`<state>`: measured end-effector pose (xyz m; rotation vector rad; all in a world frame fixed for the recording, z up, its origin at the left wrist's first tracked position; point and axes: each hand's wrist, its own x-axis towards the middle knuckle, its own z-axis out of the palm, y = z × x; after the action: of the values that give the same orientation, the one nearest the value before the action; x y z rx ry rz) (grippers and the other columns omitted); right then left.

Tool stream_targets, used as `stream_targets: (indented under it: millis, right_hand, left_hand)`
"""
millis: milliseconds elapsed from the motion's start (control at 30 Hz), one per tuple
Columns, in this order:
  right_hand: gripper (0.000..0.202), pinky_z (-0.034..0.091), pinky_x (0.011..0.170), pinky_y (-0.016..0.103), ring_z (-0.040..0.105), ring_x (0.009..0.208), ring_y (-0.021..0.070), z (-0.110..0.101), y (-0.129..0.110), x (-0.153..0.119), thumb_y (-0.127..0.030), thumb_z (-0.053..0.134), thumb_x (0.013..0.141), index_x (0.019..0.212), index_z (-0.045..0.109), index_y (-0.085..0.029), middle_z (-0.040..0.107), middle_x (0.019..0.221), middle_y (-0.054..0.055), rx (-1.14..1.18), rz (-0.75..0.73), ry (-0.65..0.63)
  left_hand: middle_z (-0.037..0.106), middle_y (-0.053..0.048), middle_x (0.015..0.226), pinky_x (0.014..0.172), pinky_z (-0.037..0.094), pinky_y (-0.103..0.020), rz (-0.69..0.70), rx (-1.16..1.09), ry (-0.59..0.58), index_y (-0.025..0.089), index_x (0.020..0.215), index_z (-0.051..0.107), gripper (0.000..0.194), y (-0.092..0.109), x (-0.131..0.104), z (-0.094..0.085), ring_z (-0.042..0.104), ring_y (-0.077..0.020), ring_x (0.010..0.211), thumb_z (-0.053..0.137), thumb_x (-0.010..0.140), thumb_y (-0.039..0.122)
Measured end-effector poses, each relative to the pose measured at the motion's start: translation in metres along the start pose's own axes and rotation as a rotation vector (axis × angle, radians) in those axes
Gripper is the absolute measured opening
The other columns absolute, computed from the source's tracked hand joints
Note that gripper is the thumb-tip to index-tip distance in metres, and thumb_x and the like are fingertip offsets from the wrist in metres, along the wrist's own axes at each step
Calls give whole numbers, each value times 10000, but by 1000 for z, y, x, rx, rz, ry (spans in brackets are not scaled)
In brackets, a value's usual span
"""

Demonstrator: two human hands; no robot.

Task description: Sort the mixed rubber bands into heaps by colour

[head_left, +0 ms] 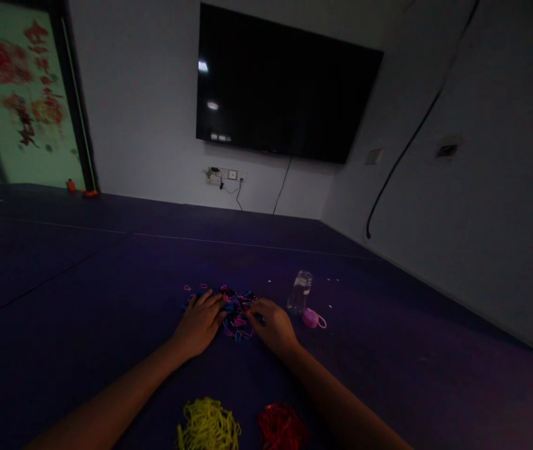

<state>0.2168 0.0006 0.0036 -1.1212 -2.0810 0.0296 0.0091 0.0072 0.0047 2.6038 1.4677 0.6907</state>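
Note:
A loose heap of rubber bands [237,322], mostly pink, blue and dark, lies on the dark purple surface between my hands. My left hand [202,322] rests palm down at its left edge, fingers spread and touching the bands. At the right edge, my right hand [272,324] has its thumb and fingertips pinched together on what looks like a reddish band; the fingers partly hide it. Closer to me lie a pile of yellow rubber bands [209,426] and a pile of red rubber bands [282,427], both cut off by the lower frame edge.
Just right of my right hand stands a clear bottle [299,292], with a pink looped cap [310,318] beside it. A few stray pink bands [204,285] lie beyond my left hand. A large dark television [289,81] hangs on the wall behind.

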Motion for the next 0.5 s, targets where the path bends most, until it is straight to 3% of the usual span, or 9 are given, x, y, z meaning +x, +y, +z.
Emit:
stream_targets:
  millis: [200, 500]
  right_hand:
    - [131, 455, 683, 239, 602, 757, 141, 2, -1, 1, -172, 521, 822, 764, 634, -204, 643, 809, 31, 28, -15, 30]
    - [129, 447, 687, 234, 589, 747, 138, 0, -6, 1, -144, 518, 805, 742, 618, -197, 629, 790, 26, 39, -5, 4]
  left_hand:
    - [404, -64, 1412, 1036, 190, -599, -23, 40, -65, 233, 1311, 443, 424, -1, 2, 1, 236, -296, 1341, 323, 931, 377]
    - [462, -62, 1369, 1035, 198, -593, -17, 44, -62, 241, 1296, 451, 416, -2, 3, 0, 273, -297, 1324, 317, 934, 397]
